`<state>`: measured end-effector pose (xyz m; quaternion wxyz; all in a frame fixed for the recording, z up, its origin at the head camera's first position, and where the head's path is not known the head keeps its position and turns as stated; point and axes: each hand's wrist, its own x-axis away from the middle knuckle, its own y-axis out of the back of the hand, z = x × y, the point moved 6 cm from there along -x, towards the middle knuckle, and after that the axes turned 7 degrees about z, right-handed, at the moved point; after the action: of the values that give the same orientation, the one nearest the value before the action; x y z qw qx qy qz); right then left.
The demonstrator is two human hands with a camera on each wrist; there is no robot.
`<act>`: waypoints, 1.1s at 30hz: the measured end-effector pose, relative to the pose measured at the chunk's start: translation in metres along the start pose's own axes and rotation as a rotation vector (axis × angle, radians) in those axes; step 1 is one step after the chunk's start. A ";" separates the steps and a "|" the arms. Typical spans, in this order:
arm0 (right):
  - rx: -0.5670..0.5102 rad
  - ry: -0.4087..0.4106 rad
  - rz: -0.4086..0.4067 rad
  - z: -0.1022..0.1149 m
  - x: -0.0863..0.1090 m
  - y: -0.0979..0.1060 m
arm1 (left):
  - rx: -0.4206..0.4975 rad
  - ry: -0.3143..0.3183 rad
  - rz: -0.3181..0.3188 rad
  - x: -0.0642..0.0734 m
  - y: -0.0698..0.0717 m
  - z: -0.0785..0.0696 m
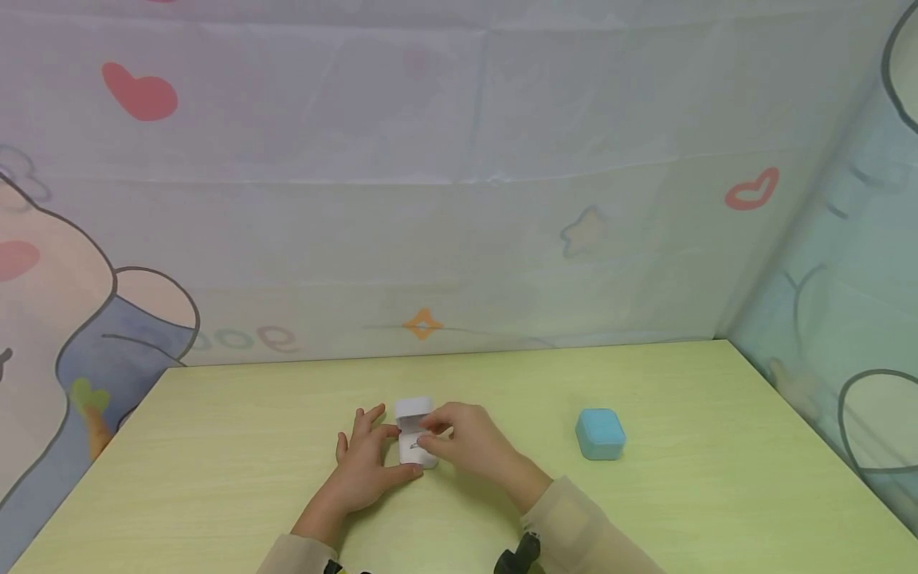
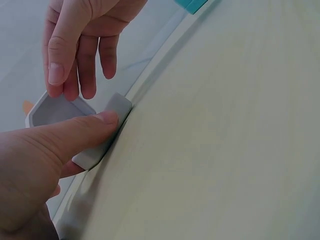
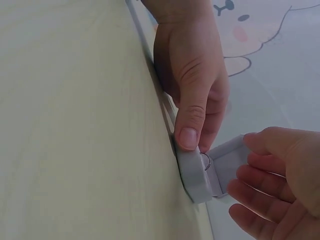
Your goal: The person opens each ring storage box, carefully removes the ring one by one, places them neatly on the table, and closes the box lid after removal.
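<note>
Pinching box, left hand, right loosely curled

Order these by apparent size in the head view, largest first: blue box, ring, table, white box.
1. Table
2. Blue box and white box: they look alike, and the right hand partly covers the white one, so unranked.
3. Ring

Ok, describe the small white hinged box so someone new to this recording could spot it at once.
On the pale yellow-green table, look around the middle, at the bare left hand and bare right hand. Between them is the small white hinged box, its lid raised. Unlike the closed light-blue rounded box off to the right, it shows a thin silvery ring.
</note>
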<state>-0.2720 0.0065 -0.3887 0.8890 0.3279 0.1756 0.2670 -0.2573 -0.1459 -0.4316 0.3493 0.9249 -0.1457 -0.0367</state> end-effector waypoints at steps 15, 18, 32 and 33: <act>0.215 0.004 0.052 0.007 -0.001 -0.006 | -0.010 0.001 0.002 0.000 -0.001 0.000; 0.259 0.005 0.063 0.008 0.000 -0.008 | -0.010 0.001 0.004 0.000 -0.001 0.000; 0.371 0.001 0.084 0.012 0.002 -0.013 | -0.022 -0.004 -0.007 0.000 0.000 0.001; 0.381 0.000 0.088 0.012 0.002 -0.013 | -0.024 -0.004 -0.008 0.000 0.000 0.001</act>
<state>-0.2594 -0.0065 -0.3890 0.7984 0.4977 0.2082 0.2676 -0.2576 -0.1463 -0.4326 0.3600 0.9211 -0.1420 -0.0416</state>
